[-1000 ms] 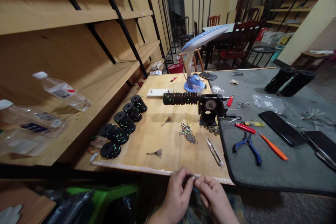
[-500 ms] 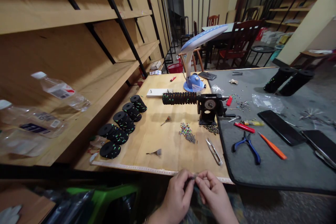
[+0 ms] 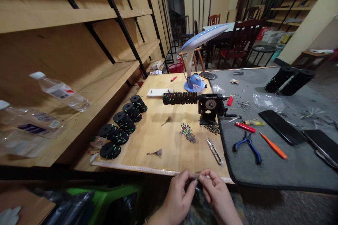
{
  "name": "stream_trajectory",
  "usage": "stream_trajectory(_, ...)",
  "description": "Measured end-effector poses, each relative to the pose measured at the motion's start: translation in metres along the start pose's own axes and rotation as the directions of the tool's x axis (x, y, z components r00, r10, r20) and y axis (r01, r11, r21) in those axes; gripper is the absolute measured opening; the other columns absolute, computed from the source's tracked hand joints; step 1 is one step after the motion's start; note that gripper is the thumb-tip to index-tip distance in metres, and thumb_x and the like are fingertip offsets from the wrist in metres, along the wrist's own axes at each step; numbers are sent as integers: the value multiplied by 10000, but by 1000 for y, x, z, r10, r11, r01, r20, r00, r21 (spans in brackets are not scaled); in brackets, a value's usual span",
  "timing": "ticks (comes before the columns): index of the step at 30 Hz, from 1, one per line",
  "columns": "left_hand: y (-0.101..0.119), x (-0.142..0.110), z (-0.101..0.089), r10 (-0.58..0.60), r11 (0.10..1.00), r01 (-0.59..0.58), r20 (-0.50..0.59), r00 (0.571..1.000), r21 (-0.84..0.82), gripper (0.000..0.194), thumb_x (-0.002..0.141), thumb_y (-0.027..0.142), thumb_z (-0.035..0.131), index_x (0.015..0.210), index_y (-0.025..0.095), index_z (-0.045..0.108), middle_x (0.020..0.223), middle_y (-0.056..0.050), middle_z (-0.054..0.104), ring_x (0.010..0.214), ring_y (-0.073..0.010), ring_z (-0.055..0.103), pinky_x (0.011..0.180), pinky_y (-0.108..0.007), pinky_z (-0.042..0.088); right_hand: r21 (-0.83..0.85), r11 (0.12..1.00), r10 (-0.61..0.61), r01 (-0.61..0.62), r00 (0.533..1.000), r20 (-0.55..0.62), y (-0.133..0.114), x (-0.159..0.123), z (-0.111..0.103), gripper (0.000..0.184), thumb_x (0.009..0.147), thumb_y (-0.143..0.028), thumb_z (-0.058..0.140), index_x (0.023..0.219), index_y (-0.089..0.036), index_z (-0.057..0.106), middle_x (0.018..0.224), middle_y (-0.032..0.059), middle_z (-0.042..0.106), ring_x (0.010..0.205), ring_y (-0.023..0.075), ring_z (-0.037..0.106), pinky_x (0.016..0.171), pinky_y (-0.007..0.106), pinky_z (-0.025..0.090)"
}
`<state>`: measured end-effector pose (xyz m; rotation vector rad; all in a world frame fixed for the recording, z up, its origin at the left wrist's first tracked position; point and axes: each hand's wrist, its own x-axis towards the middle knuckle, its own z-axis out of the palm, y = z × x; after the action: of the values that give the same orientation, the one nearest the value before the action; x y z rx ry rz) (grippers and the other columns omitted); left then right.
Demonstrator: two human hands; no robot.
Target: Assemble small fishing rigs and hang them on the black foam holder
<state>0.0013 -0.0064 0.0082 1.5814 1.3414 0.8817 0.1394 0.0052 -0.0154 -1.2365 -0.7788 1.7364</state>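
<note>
Just off the table's front edge, my left hand [image 3: 179, 195] is closed in a pinch on something small and greyish, too small to name. My right hand [image 3: 217, 194] meets it, thumb and forefinger pressed together at the same spot; what lies in that pinch is hidden. Thread snips [image 3: 215, 152] lie on the wood just beyond my right hand. Farther in are a pile of coloured beads [image 3: 186, 129] and small grey pieces [image 3: 191, 138]. Two small feathery tufts [image 3: 158, 152] rest apart on the wood. A hand-cranked winder [image 3: 210, 105] carries a black ribbed roll [image 3: 179, 98].
Several black foam spools [image 3: 120, 137] line the left side. A blue desk lamp [image 3: 194, 81] stands behind the winder. On the grey mat [image 3: 264, 175] lie blue-handled pliers [image 3: 248, 147], an orange tool [image 3: 273, 146] and a black phone [image 3: 282, 126]. Plastic bottles [image 3: 62, 93] sit on the left shelf.
My right fingertips have shifted slightly right, opening a small gap from my left fingertips. My left hand stays nearly in place. The objects on the table have not moved.
</note>
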Motion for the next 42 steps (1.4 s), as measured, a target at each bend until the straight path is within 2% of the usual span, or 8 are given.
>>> stream_trajectory(6,-8,0,2,-93,989,91,-8,996,-116,132,866,245,547,753,176,554,703,-1,545,672,-143,506,623,-220,382,80,996,32,-32,999,-1,5,2,-7,517,627,-667,708,712,-215,471,406,-163,216,378,39,100,376,179,69)
stream_trajectory(13,-3,5,3,-145,954,150,39,989,-261,83,778,165,568,702,169,533,672,3,525,654,-138,504,626,-216,406,12,999,31,-31,999,17,1,0,-8,553,593,-706,701,687,-216,462,413,-154,230,384,42,118,382,178,88)
stream_trajectory(19,0,8,6,-159,959,156,7,987,-238,87,734,144,571,651,158,549,611,11,527,595,-126,478,574,-215,380,-29,1000,11,-11,1000,3,1,-2,-4,556,585,-712,699,670,-205,487,433,-137,249,408,53,158,404,187,111)
stream_trajectory(23,-2,7,8,-173,964,167,-11,985,-208,99,749,178,590,663,137,619,568,19,529,531,-104,428,519,-205,335,-46,997,-69,69,998,-5,0,-4,-4,490,639,-639,715,676,-187,532,538,-81,404,498,83,304,473,191,250)
stream_trajectory(26,-2,7,5,-152,973,149,-9,988,-175,112,768,201,602,705,133,665,603,-4,593,546,-114,468,529,-209,355,-103,988,-117,119,993,23,0,-4,-7,414,703,-580,691,743,-184,577,602,-58,461,561,110,374,540,212,311)
stream_trajectory(33,6,16,-15,-77,995,76,-16,997,-58,182,872,260,512,764,159,616,681,-14,612,643,-147,551,591,-217,396,-347,924,-107,159,981,163,-6,-9,-7,250,765,-378,603,629,-188,516,543,-79,328,534,110,293,510,232,245)
stream_trajectory(38,5,22,-13,-53,997,50,-53,997,-53,195,881,206,439,780,167,601,693,-8,609,674,-156,568,632,-231,396,-356,903,-198,241,968,153,-14,-14,-1,195,755,-301,516,598,-205,454,572,-55,384,564,123,341,534,240,276)
stream_trajectory(42,-1,27,-16,-59,997,53,-99,993,-64,183,863,194,437,789,166,602,621,20,539,589,-137,500,571,-229,352,-336,909,-212,245,968,132,-13,-13,-5,192,725,-294,534,574,-203,457,559,-53,393,553,121,351,530,241,282)
